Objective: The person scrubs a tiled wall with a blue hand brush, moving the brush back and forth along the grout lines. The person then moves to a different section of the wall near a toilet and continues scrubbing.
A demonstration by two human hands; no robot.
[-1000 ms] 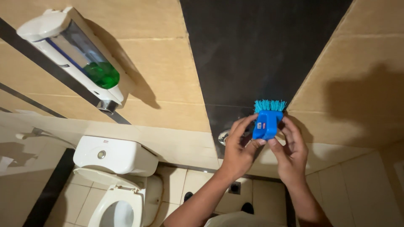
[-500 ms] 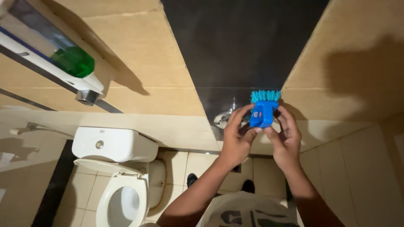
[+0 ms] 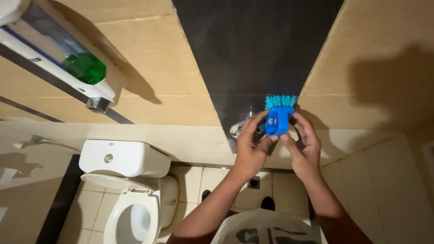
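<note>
A small blue scrub brush [image 3: 276, 118] with teal bristles pointing up is held in front of me, before a dark wall panel [image 3: 253, 49]. My left hand [image 3: 251, 147] grips its left side with the fingers curled around the body. My right hand [image 3: 304, 147] touches its right side with fingertips on the brush. A round metal fitting [image 3: 238, 129] on the wall shows just behind my left hand, partly hidden.
A white toilet [image 3: 129, 190] with lid up and open bowl stands at lower left on a tiled floor. A wall soap dispenser [image 3: 68, 63] with green liquid hangs at upper left. Beige tiled walls surround; a floor drain [image 3: 253, 182] lies between my arms.
The view has tilted down and shifted, so the dispenser and toilet sit differently in frame. Both hands stay on the brush, held slightly lower and steadier.
</note>
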